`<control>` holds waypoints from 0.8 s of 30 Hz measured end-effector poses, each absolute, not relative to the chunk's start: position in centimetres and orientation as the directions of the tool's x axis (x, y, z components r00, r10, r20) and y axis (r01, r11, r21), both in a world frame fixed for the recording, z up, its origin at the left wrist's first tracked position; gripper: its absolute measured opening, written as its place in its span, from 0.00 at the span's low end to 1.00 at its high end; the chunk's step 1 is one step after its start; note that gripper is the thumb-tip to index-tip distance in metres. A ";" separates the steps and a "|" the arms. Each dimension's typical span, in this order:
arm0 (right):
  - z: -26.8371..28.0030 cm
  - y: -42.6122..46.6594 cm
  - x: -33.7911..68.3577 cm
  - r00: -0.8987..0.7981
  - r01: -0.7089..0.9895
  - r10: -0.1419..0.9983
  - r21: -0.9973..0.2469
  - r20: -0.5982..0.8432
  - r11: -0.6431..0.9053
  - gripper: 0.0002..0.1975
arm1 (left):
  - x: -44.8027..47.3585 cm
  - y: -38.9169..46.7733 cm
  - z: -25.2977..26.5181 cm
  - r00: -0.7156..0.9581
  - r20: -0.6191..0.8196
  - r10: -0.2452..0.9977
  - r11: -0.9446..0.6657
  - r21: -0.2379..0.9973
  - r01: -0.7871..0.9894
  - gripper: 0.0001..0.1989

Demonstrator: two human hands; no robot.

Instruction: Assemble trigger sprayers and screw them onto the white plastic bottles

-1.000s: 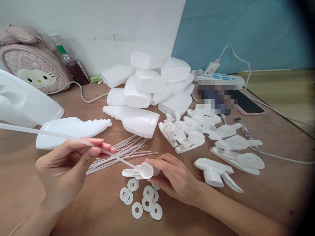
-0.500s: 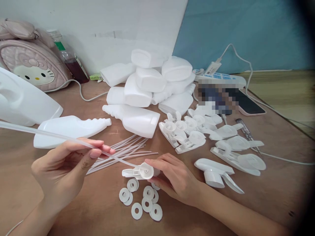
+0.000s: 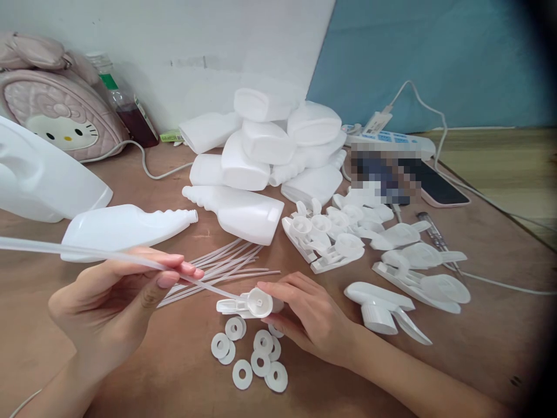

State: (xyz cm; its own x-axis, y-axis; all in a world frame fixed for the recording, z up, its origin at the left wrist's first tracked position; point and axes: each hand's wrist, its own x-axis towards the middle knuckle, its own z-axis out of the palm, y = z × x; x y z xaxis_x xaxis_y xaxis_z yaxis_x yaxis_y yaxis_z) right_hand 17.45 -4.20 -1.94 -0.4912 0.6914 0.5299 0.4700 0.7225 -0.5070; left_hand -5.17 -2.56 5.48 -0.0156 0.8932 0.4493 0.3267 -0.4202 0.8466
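Note:
My left hand (image 3: 126, 296) pinches a thin translucent dip tube (image 3: 108, 253) between thumb and fingers. One end of the tube reaches the edge of a white trigger spray head (image 3: 260, 302); whether it enters the round opening I cannot tell. The spray head lies in my right hand (image 3: 313, 319), its collar opening turned up toward me and its trigger pointing left. Just below are several white ring washers (image 3: 242, 374) on the table. Behind my left fingers lies a fanned bundle of more dip tubes (image 3: 230, 261).
White empty-looking bottles (image 3: 267, 142) are piled at the back, with one bottle (image 3: 126, 229) lying at left. Several spray heads (image 3: 378, 305) lie to the right, near a screwdriver (image 3: 435, 232). A phone (image 3: 439, 180), power strip (image 3: 391, 142) and pink bag (image 3: 56, 104) stand farther back.
My left hand has shifted slightly left and the outer end of the dip tube has dipped lower. My right hand and the spray head have hardly moved.

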 end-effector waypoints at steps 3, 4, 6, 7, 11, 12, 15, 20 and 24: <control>-1.9 -4.2 17.5 -0.490 0.466 0.688 -0.506 0.535 0.726 0.16 | -5.1 -2.6 5.4 -0.017 0.449 0.893 -0.420 0.847 0.325 0.10; -1.8 -4.2 17.5 -0.489 0.465 0.687 -0.505 0.538 0.727 0.16 | -5.1 -2.6 5.4 -0.018 0.450 0.893 -0.419 0.845 0.333 0.10; -1.8 -4.2 17.5 -0.491 0.467 0.686 -0.502 0.538 0.728 0.16 | -5.1 -2.5 5.4 -0.022 0.460 0.888 -0.424 0.835 0.349 0.09; -1.7 -4.2 17.5 -0.492 0.467 0.685 -0.501 0.537 0.728 0.16 | -5.1 -2.5 5.5 -0.021 0.464 0.886 -0.426 0.831 0.358 0.09; -1.8 -4.2 17.5 -0.491 0.470 0.687 -0.500 0.537 0.727 0.15 | -5.0 -2.4 5.6 -0.013 0.472 0.882 -0.436 0.825 0.360 0.09; -1.8 -4.2 17.5 -0.490 0.471 0.688 -0.502 0.535 0.726 0.15 | -5.0 -2.4 5.6 -0.017 0.466 0.885 -0.430 0.829 0.358 0.09; -1.8 -4.1 17.5 -0.494 0.470 0.688 -0.503 0.531 0.725 0.16 | -5.0 -2.4 5.5 -0.032 0.440 0.898 -0.401 0.844 0.356 0.08; -1.7 -4.1 17.6 -0.494 0.467 0.691 -0.510 0.527 0.722 0.16 | -4.9 -2.5 5.5 -0.008 0.444 0.896 -0.414 0.841 0.349 0.08; -1.8 -4.1 17.5 -0.488 0.480 0.694 -0.501 0.529 0.720 0.16 | -5.1 -2.3 4.8 0.022 0.466 0.884 -0.452 0.843 0.292 0.11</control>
